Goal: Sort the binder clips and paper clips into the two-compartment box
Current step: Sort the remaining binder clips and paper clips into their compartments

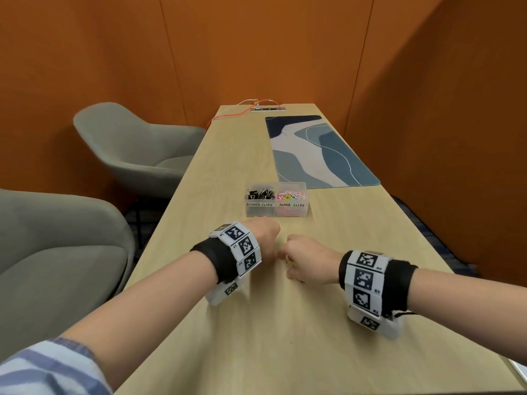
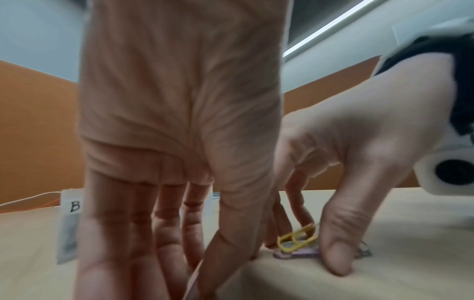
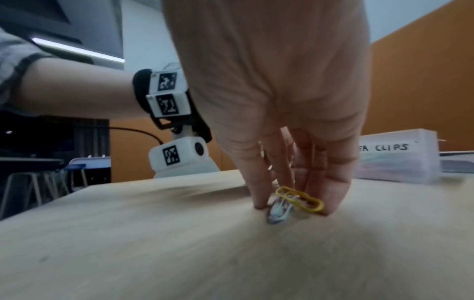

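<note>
Right hand's (image 1: 306, 262) grip on a small heap of coloured wire paper clips (image 3: 295, 200), near the front of the pale wooden table (image 1: 285, 323).

Thumb and fingertips (image 3: 333, 194) stand on the table either side of the heap. Just left of the grip, the left hand (image 1: 263, 232) points its fingers down at the table. Beyond the grip stands the clear plastic two-compartment box (image 1: 276, 208): black metal binder clips (image 1: 260, 193) in its left compartment, pink wire paper clips (image 1: 291, 194) in its right. Farther back and right lies a blue patterned desk mat (image 1: 316, 149). Two grey upholstered armchairs (image 1: 137, 143) stand left of the table.
</note>
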A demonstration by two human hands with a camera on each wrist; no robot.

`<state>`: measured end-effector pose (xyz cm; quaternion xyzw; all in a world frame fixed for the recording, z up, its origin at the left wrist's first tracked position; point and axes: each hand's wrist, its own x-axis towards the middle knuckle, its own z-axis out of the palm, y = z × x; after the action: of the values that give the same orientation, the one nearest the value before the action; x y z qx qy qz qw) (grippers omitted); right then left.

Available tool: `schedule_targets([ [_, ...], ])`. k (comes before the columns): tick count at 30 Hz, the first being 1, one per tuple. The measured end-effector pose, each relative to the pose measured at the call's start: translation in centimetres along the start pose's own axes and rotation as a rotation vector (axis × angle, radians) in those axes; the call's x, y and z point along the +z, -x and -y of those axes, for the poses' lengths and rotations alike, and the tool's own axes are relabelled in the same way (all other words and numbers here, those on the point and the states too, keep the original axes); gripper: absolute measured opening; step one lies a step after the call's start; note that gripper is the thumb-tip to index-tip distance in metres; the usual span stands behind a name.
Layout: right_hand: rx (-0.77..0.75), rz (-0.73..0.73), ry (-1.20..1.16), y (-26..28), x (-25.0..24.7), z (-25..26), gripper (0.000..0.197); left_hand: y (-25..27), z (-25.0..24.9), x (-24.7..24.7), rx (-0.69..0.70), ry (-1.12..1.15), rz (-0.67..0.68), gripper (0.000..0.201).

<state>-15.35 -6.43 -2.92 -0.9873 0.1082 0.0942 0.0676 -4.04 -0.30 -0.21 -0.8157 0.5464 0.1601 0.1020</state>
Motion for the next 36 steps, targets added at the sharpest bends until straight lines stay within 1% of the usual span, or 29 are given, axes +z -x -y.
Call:
schedule_targets([
  [2, -0.022, -0.019, 0.030, 0.0, 0.1, 0.3, 0.027, -0.1, 0.0, -0.1, -0.013, -0.011, 0.012, 0.027],
  [3, -0.031, -0.029, 0.039, 0.0, 0.2, 0.3, 0.029, -0.2, 0.1, -0.2, -0.015, -0.016, 0.022, 0.028],
  [6, -0.055, -0.022, 0.066, -0.3, 0.4, 0.4, 0.031, -0.4, 0.2, -0.2, -0.018, -0.014, 0.063, 0.008],
  [8, -0.060, -0.011, 0.084, -0.5, 0.5, 0.4, 0.032, -0.8, 0.4, 0.1, -0.004, -0.020, 0.056, 0.023],
  [9, -0.062, -0.004, 0.090, -0.5, 0.5, 0.3, 0.032, -0.8, 0.5, 0.2, 0.004, -0.005, 0.047, 0.026],
  [12, -0.049, 0.038, 0.030, -0.8, 0.0, -0.6, 0.032, -0.7, 0.9, 0.3, 0.019, 0.070, 0.064, 0.025],
  [14, 0.020, 0.074, -0.072, -1.4, -1.1, -1.7, 0.030, -1.0, 1.3, 0.4, 0.024, 0.129, 0.099, 0.025],
  [16, 0.154, 0.087, -0.239, -2.5, -2.9, -3.4, 0.027, -1.5, 1.8, 0.1, 0.026, 0.217, 0.153, 0.024],
  [18, 0.290, 0.010, -0.414, -3.7, -5.2, -5.1, 0.026, -2.1, 2.2, -1.1, 0.024, 0.346, 0.160, 0.020],
  [19, 0.341, -0.054, -0.475, -4.2, -6.4, -5.8, 0.025, -2.5, 2.4, -1.9, 0.021, 0.417, 0.126, 0.020],
  [21, 0.400, -0.179, -0.548, -5.4, -8.4, -6.8, 0.023, -3.5, 2.7, -3.8, -0.005, 0.545, -0.029, 0.017],
  [23, 0.428, -0.293, -0.565, -6.7, -9.4, -7.4, 0.020, -4.8, 2.8, -5.4, -0.068, 0.639, -0.201, 0.016],
  [25, 0.441, -0.381, -0.546, -8.2, -9.7, -7.6, 0.020, -6.1, 2.6, -6.2, -0.125, 0.715, -0.287, 0.007],
  [26, 0.447, -0.404, -0.525, -8.9, -9.5, -7.5, 0.021, -6.7, 2.6, -6.3, -0.148, 0.727, -0.306, 0.007],
  [28, 0.450, -0.410, -0.490, -9.9, -8.9, -7.5, 0.023, -7.6, 2.8, -6.2, -0.183, 0.736, -0.321, 0.018],
  [31, 0.423, -0.367, -0.491, -10.6, -8.0, -7.7, 0.030, -8.3, 3.3, -6.0, -0.199, 0.810, -0.331, 0.020],
  [33, 0.384, -0.332, -0.538, -10.7, -7.6, -8.0, 0.034, -8.3, 3.6, -5.8, -0.192, 0.887, -0.352, 0.022],
  [36, 0.339, -0.347, -0.530, -10.2, -7.4, -8.2, 0.039, -8.3, 3.9, -5.3, -0.137, 1.002, -0.354, 0.030],
])
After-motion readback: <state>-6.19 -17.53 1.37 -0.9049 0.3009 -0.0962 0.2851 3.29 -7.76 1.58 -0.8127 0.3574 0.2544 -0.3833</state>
